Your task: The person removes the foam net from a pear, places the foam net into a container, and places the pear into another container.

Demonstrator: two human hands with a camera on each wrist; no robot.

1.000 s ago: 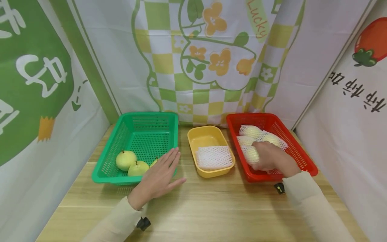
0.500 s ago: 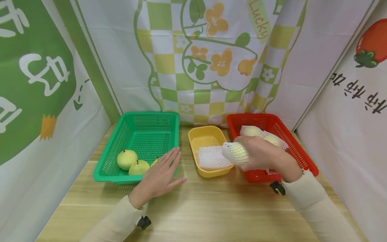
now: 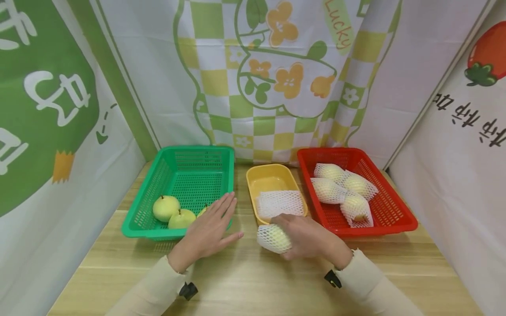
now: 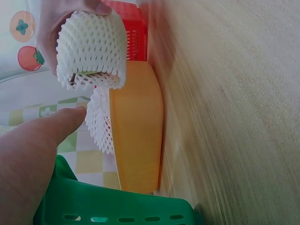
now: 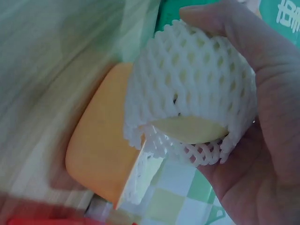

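My right hand (image 3: pixel 312 237) grips a pear in a white foam net (image 3: pixel 272 238), held above the table in front of the yellow tub (image 3: pixel 272 175). In the right wrist view, thumb and fingers curl round the netted pear (image 5: pixel 192 84), and bare skin shows at the net's open end. My left hand (image 3: pixel 207 235) holds nothing; its fingers are straight, over the near right corner of the green basket (image 3: pixel 197 160). Bare pears (image 3: pixel 166 208) lie in that basket, one partly hidden by this hand. White foam nets (image 3: pixel 280 204) lie in the tub.
At the right stands a red basket (image 3: pixel 389 210) with several netted pears (image 3: pixel 356 184) toward its left side. A printed curtain (image 3: pixel 261 127) hangs behind the containers, and white side walls flank the wooden table (image 3: pixel 253 285).
My right hand has lifted the netted pear out of the red basket and carried it left and nearer to me, past the yellow tub. The left hand has stayed in place.
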